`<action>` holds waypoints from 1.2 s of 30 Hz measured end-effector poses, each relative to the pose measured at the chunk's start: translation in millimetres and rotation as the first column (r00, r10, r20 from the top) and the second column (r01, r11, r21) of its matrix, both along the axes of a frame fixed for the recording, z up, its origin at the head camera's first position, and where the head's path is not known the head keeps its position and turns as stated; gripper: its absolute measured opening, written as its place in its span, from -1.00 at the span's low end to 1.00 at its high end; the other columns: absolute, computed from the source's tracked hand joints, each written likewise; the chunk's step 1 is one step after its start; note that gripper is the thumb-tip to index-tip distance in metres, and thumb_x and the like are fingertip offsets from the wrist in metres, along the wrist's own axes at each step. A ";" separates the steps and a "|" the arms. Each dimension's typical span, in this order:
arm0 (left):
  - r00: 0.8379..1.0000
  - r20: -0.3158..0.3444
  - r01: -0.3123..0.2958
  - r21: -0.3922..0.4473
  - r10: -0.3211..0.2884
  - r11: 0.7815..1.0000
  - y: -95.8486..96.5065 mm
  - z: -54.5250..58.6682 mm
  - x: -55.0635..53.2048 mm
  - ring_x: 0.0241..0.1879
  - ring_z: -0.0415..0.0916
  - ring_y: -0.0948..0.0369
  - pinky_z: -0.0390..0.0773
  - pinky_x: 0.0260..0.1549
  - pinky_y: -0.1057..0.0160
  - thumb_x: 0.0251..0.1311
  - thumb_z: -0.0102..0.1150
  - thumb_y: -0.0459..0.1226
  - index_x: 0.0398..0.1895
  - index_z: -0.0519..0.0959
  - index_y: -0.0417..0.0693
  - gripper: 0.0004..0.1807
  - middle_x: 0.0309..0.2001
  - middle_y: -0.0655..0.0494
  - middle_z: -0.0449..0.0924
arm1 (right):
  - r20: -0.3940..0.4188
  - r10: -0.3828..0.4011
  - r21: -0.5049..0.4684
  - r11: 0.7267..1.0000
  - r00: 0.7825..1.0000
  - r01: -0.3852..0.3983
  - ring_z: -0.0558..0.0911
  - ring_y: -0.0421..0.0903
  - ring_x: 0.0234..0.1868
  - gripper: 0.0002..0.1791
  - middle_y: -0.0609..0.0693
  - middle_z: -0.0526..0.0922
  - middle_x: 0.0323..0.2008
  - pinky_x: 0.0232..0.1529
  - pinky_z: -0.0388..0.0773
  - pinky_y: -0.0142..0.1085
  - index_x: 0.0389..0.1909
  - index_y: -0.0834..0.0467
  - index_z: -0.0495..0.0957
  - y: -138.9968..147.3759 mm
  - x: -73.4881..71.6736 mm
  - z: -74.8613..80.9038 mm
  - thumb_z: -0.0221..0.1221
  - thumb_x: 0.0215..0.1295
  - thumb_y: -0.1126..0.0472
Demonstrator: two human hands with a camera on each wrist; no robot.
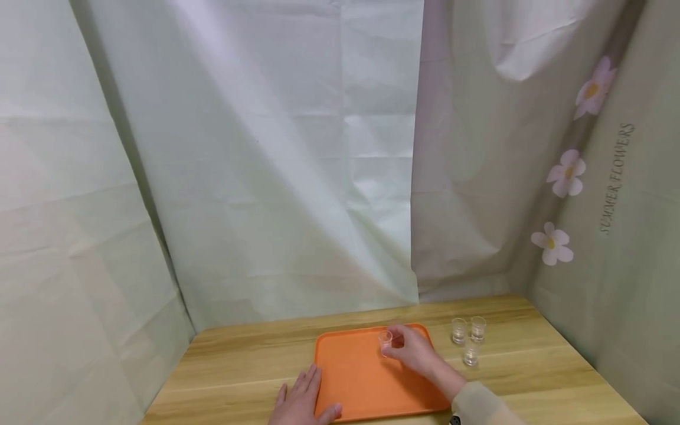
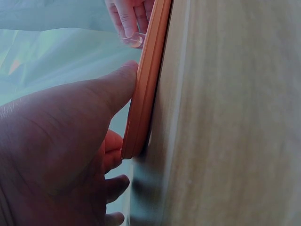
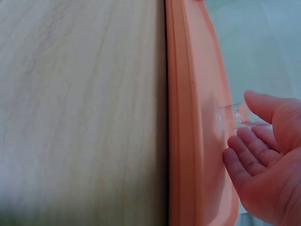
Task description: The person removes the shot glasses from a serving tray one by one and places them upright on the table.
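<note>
A small clear shot glass is in my right hand, over the back right part of an orange tray. In the right wrist view, thumb and index finger pinch the glass close to the tray surface, while the other fingers are loosely bent. My left hand rests at the tray's front left corner. Its thumb lies over the front rim, and its fingers stretch along the left side. The left wrist view shows that thumb against the tray's rim.
Three more clear shot glasses stand grouped on the wooden table to the right of the tray: a back left glass, a back right glass and a front glass. Pale curtains hang around the table, printed with flowers at right.
</note>
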State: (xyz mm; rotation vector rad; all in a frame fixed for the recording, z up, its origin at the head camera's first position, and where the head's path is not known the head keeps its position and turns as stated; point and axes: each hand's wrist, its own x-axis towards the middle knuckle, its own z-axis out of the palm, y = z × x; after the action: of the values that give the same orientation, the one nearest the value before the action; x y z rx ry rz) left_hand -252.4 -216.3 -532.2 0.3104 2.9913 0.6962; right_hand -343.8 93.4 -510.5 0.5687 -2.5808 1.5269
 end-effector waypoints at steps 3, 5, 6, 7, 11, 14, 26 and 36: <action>1.000 0.000 0.002 0.007 -0.002 1.000 -0.2 -2.6 0.1 0.59 0.19 -0.43 -0.07 0.44 -0.68 0.40 0.26 0.41 0.65 0.32 -0.38 0.16 0.64 -0.33 0.27 | 0.010 0.011 -0.006 1.000 1.000 -0.011 0.72 -0.01 -0.05 -0.57 0.04 0.76 -0.05 0.02 0.71 -0.09 0.14 0.34 0.70 0.9 -1.9 -4.0 0.53 0.38 0.21; 1.000 0.002 0.002 0.014 -0.002 1.000 -0.3 -4.4 -0.1 0.59 0.20 -0.43 -0.07 0.44 -0.68 0.39 0.26 0.41 0.64 0.33 -0.38 0.16 0.64 -0.34 0.27 | -0.023 0.033 -0.007 0.999 0.999 -0.034 0.71 -0.08 -0.10 -0.63 0.00 0.75 -0.10 -0.05 0.70 -0.17 0.09 0.29 0.72 3.2 -6.1 -10.7 0.51 0.42 0.15; 1.000 0.011 -0.001 0.010 0.000 1.000 -0.4 -5.3 -0.2 0.60 0.18 -0.42 -0.07 0.45 -0.67 0.38 0.24 0.43 0.66 0.32 -0.37 0.18 0.65 -0.33 0.26 | -0.028 0.032 -0.006 0.999 0.999 -0.032 0.70 -0.11 -0.12 -0.65 -0.01 0.75 -0.12 -0.07 0.69 -0.19 0.06 0.27 0.72 3.1 -6.8 -11.8 0.52 0.41 0.15; 1.000 0.013 -0.002 0.014 0.001 1.000 -0.4 -5.8 -0.4 0.60 0.18 -0.42 -0.07 0.45 -0.67 0.38 0.24 0.44 0.66 0.32 -0.36 0.18 0.66 -0.32 0.26 | -0.039 0.034 0.001 0.999 0.999 -0.034 0.69 -0.12 -0.14 -0.68 -0.04 0.74 -0.15 -0.09 0.69 -0.20 0.02 0.26 0.72 3.0 -7.7 -13.0 0.51 0.41 0.15; 1.000 0.014 -0.008 0.019 0.008 1.000 -0.7 -6.5 -0.6 0.61 0.18 -0.41 -0.07 0.46 -0.66 0.37 0.24 0.45 0.66 0.32 -0.35 0.19 0.66 -0.32 0.25 | -0.009 0.003 0.024 1.000 1.000 -0.002 0.66 -0.12 -0.15 -0.75 -0.06 0.71 -0.18 -0.08 0.65 -0.23 -0.07 0.19 0.72 -1.6 -6.8 -8.8 0.53 0.38 0.18; 1.000 0.002 -0.006 0.019 0.006 1.000 -0.6 -6.2 -0.6 0.59 0.20 -0.42 -0.07 0.44 -0.67 0.37 0.26 0.43 0.65 0.33 -0.37 0.18 0.65 -0.32 0.27 | 0.003 -0.015 0.045 0.999 1.000 0.015 0.65 -0.10 -0.15 -0.80 -0.06 0.70 -0.19 -0.12 0.62 -0.25 -0.10 0.17 0.71 -3.9 -6.4 -7.5 0.52 0.39 0.20; 1.000 -0.007 0.000 0.009 0.000 1.000 -0.2 -4.5 -0.6 0.58 0.21 -0.43 -0.05 0.43 -0.68 0.38 0.27 0.41 0.63 0.36 -0.39 0.16 0.63 -0.34 0.29 | 0.022 -0.032 0.026 0.999 0.999 0.031 0.68 -0.12 -0.19 -0.80 -0.06 0.72 -0.21 -0.20 0.64 -0.30 -0.12 0.19 0.71 -3.3 -3.1 -9.1 0.52 0.37 0.25; 1.000 0.023 -0.011 0.012 0.010 1.000 0.2 0.6 -0.9 0.60 0.19 -0.42 -0.07 0.44 -0.68 0.38 0.29 0.39 0.65 0.35 -0.34 0.14 0.65 -0.32 0.27 | 0.018 0.006 -0.007 1.000 1.000 -0.006 0.73 -0.13 -0.18 -0.83 -0.06 0.74 -0.22 -0.16 0.69 -0.33 -0.12 0.20 0.70 2.7 10.5 7.3 0.50 0.41 0.29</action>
State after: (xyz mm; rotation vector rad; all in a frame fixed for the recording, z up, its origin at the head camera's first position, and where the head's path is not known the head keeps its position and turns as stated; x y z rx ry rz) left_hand -253.2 -216.1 -531.6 0.2858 2.9707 0.7143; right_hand -333.3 96.1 -503.2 0.5653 -2.5878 1.5497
